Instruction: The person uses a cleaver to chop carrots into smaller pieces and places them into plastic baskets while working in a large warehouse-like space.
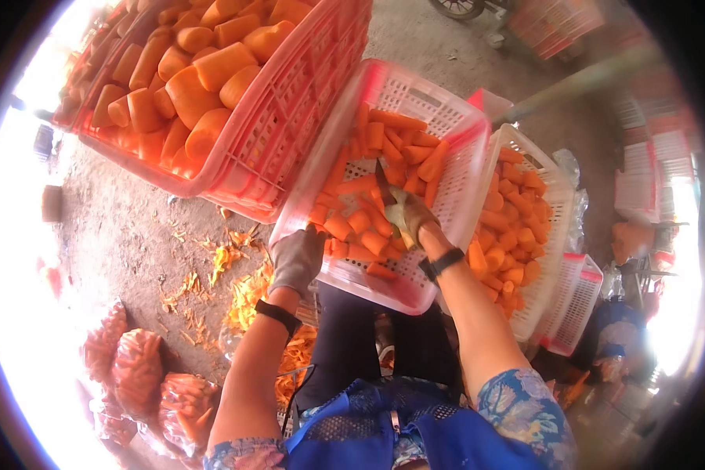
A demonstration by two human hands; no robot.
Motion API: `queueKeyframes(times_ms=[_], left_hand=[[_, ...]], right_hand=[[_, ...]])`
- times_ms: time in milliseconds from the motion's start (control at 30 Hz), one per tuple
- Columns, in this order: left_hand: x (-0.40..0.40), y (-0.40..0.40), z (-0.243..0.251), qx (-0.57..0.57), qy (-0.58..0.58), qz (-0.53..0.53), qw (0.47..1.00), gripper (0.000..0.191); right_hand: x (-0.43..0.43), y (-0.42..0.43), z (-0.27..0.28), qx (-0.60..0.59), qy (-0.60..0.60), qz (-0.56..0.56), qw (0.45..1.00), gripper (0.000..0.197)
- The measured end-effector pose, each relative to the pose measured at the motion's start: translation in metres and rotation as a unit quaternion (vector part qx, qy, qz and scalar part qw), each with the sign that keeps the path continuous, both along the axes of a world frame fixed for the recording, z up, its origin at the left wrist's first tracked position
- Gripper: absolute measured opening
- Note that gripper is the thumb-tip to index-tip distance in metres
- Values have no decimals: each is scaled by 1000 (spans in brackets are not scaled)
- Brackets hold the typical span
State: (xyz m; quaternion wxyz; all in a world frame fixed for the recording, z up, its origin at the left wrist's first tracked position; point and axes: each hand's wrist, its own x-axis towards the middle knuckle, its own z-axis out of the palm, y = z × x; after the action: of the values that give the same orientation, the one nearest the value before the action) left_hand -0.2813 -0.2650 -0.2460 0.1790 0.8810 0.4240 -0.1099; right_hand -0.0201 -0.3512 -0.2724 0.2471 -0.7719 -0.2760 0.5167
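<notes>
A pale plastic crate [473, 141] with pink edges stands before me, holding peeled carrots and cut carrot pieces [373, 241]. My right hand [410, 214], in a soiled work glove, is over the carrots and closed on a knife [383, 179] whose dark blade points up and away from me. At the crate's near left edge is my gloved left hand [298, 258]; its fingers are curled beside the orange pieces, and whether it holds one is hidden.
A large red crate [270, 129] of thick carrot pieces stands at left, a white crate [555, 235] of short pieces at right. Peelings [249, 296] and bagged carrots [135, 370] lie at lower left. A person [620, 335] is at far right, near stacked crates [640, 182].
</notes>
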Motion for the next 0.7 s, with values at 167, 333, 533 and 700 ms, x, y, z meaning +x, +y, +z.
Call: queueKeyframes(times_ms=[167,333,533,700], left_hand=[[1,-2,13,17,-52,19,998,73],[45,-11,49,-100,-306,-34,946,102],[146,-88,75,-167,-153,-140,964,63],[208,-142,103,-29,-109,-184,976,34]], right_hand=[[-39,-78,142,119,-17,5,993,61],[-46,-173,207,165,-320,97,928,61],[-45,-259,260,82,-387,121,910,62],[-35,-310,277,27,-349,-14,937,60]])
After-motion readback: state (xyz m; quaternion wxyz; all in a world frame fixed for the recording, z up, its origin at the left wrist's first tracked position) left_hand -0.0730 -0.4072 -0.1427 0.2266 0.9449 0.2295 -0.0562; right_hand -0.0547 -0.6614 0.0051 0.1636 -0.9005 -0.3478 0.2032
